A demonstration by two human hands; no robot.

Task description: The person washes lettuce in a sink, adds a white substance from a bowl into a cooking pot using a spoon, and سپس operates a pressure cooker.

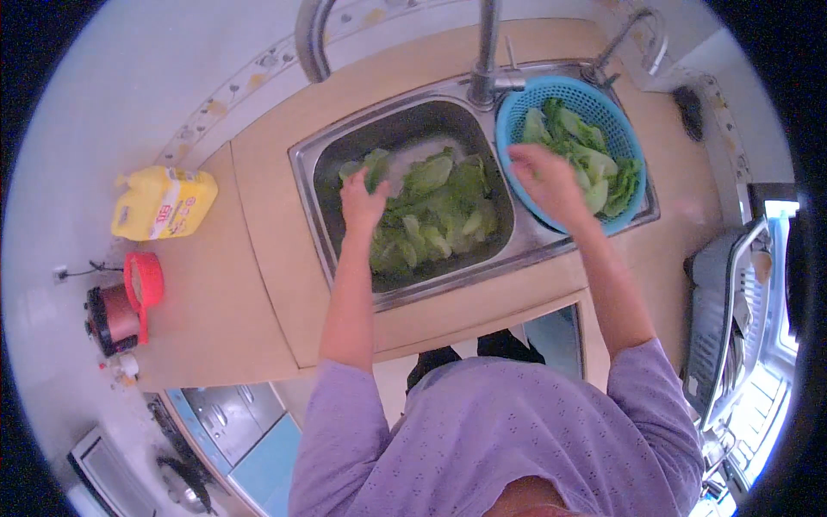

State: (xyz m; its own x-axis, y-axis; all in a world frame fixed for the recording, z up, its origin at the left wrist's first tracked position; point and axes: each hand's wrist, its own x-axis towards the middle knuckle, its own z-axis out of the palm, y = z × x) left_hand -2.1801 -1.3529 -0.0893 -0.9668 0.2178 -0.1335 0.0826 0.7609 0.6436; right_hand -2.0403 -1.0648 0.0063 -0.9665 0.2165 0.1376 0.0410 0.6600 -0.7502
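Observation:
My left hand (362, 203) is in the left part of the steel sink basin (326, 139), thumb and fingers around a green leaf (376, 165) of a leafy vegetable. Below and to the right of it, many loose leaves (433, 213) lie in the basin, apparently in water. My right hand (546, 184) passes over the left rim of a blue perforated plastic basket (507, 123). It is blurred, and whether its fingers are closed is unclear; no leaf shows in it. More green leaves (594, 165) lie inside the basket, partly hidden by that hand.
A steel faucet (483, 84) rises behind the basin, its curved spout (311, 45) overhead. Leftward on the counter (271, 258) stand a yellow jug (168, 201), a red strainer-like container (143, 281) and an electric cooker (115, 316). A dish rack (717, 323) stands at the right.

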